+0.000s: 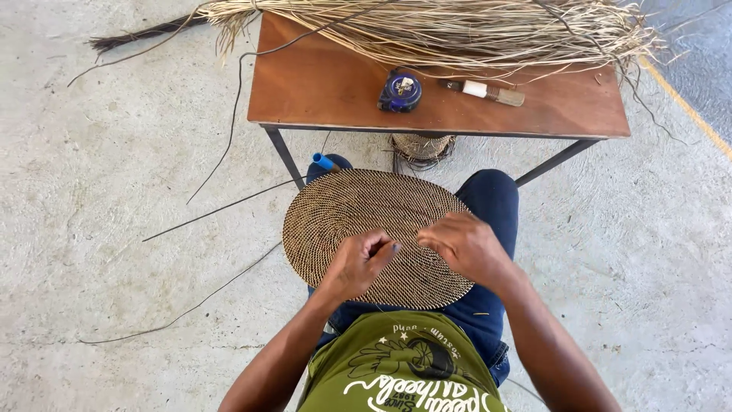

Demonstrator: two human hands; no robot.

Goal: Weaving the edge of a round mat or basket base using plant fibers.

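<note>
Over concrete floor [99, 175], oval woven mat [343, 210], both pinching hands: left hand [358, 263], right hand [465, 244].

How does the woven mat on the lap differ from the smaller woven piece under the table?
The mat is a wide, flat oval lying across the knees; the small piece looks rounder and much smaller, resting on the floor. Both hands, left and right, work at the mat's near edge; nothing touches the small piece, which the table partly hides. Both show the same tan, tightly coiled weave.
</note>
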